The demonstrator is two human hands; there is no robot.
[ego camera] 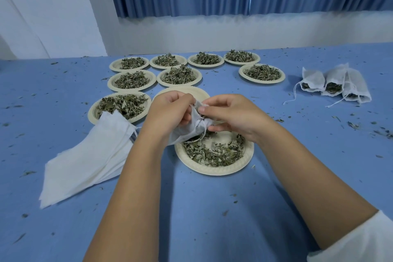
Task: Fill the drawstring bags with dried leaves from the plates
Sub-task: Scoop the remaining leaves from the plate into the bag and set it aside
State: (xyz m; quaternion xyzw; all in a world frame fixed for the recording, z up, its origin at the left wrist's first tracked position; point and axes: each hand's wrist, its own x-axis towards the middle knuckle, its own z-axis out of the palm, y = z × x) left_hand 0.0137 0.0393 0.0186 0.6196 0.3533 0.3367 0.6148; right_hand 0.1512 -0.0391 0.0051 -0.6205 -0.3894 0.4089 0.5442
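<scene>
Empty bags [89, 155] are stacked on my left, close enough to grab the next one. My left hand [168, 112] grips the bag [191, 130] at its mouth and my right hand [231, 115] pinches the other rim. I'm holding it right over the near plate [212, 171], I guess so spills drop back in. Filled bags [336, 85] lie far right, with open table [297, 155] between.

I count ten plates [131, 90] on the desk [202, 208]: eight heaped with leaves [131, 80], one half-empty plate [212, 171] nearest the front edge, and one bare plate [185, 90] behind it. Three filled bags [314, 78] lie toward the right edge. One bag [191, 132] sits between the left grip [168, 110] and right grip [231, 112]. A stack of flat bags [85, 166] lies toward the left edge, and I cannot count its layers.
</scene>
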